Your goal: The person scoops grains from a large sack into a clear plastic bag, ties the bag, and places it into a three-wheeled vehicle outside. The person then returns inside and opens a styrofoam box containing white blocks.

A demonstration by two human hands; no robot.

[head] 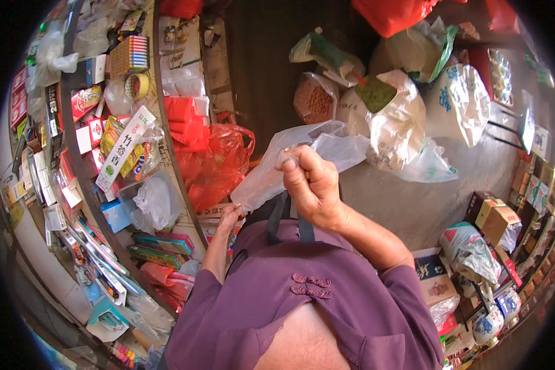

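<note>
A translucent plastic bag (263, 178) stretches between my two hands in front of my body. My left hand (230, 216) pinches its lower left corner, low beside the red bags. Higher up, my right hand (312, 185) is curled into a fist over the bag, thumb against the bent fingers, apparently gripping the film. What lies inside that fist is hidden. The bag's loose end (340, 147) spreads out to the right, close to a white woven sack (393, 129). A small brass-coloured spot shows at the right fingertips, too small to identify.
Left stands a shelf edge (178, 166) with red plastic bags (217, 162), a yellow tape roll (137, 86) and a long white box (126, 148). Ahead are a sack of reddish-brown kernels (315, 99) and green beans (375, 94). Boxes (497, 219) and porcelain jars (488, 323) line the right.
</note>
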